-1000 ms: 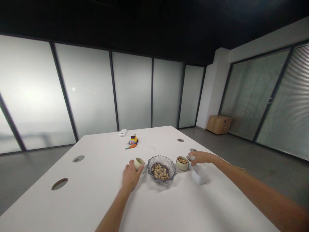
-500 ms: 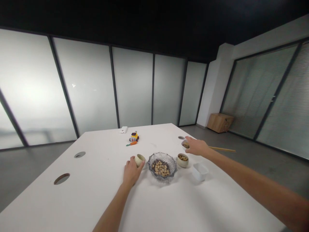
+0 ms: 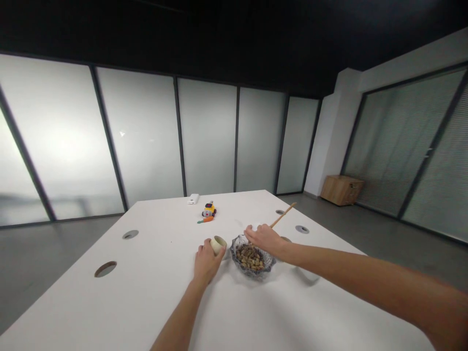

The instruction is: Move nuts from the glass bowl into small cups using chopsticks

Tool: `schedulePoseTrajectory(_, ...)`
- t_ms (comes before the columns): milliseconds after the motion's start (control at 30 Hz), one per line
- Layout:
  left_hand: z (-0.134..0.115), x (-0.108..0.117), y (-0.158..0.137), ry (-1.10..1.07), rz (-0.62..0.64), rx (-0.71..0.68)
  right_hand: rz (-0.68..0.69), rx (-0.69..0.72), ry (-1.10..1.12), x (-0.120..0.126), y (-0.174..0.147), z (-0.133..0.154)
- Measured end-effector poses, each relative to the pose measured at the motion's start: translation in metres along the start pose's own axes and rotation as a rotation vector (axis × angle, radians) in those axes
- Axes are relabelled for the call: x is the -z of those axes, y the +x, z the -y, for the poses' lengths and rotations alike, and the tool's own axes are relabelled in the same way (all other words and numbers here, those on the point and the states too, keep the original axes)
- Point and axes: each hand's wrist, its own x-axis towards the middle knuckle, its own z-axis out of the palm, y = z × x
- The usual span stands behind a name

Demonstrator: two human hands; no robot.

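- Cup (image 3: 218,244): pale, tilted, left of the bowl.
- Bowl (image 3: 269,263): clear glass, upright, points around its rim.
- Nuts (image 3: 250,257): brownish, inside it.
- Dish (image 3: 257,226): white, mostly hidden, at the bowl's far side.
- Stick (image 3: 283,215): tan, thin, slanting far right.

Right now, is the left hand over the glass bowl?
No, the left hand holds a small cup beside the glass bowl.
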Motion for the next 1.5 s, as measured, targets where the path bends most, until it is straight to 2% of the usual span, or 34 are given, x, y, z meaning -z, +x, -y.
schedulePoseTrajectory(367, -0.002, 0.003, -0.002, -0.017, 0.014, 0.006, -0.06, 0.054, -0.032, 0.014, -0.008, -0.007)
schedulePoseTrajectory(500, -0.002, 0.003, -0.001, -0.004, 0.015, -0.005, -0.035, -0.004, 0.035, 0.015, -0.013, -0.012)
schedulePoseTrajectory(600, -0.001, 0.003, -0.001, 0.003, 0.017, 0.002, -0.003, -0.168, 0.174, 0.01, -0.023, -0.031)
schedulePoseTrajectory(700, 0.0, 0.002, -0.001, -0.005, 0.012, 0.004, 0.059, -0.465, 0.387, -0.006, -0.039, -0.065)
schedulePoseTrajectory(800, 0.0, 0.001, 0.0, -0.003, 0.005, 0.001, 0.193, -0.739, 0.612, -0.032, -0.062, -0.098)
schedulePoseTrajectory(867, 0.0, 0.0, 0.0, 0.002, 0.0, -0.002, 0.263, -0.817, 0.645, -0.052, -0.078, -0.112)
schedulePoseTrajectory(967, 0.0, 0.0, 0.0, 0.005, -0.001, -0.002, 0.34, -0.885, 0.685, -0.079, -0.099, -0.115)
schedulePoseTrajectory(1100, 0.001, 0.0, 0.0, -0.005, 0.004, 0.006, 0.381, -0.906, 0.725, -0.107, -0.111, -0.1)
schedulePoseTrajectory(1233, 0.001, 0.001, 0.0, -0.015, 0.003, 0.015, 0.401, -0.87, 0.753, -0.122, -0.112, -0.088)
schedulePoseTrajectory(1367, 0.001, 0.002, 0.0, -0.015, -0.002, 0.025, 0.396, -0.831, 0.748, -0.12, -0.111, -0.091)
schedulePoseTrajectory(1500, 0.001, 0.002, 0.0, 0.005, -0.002, 0.032, 0.305, -0.721, 0.742, -0.102, -0.103, -0.096)
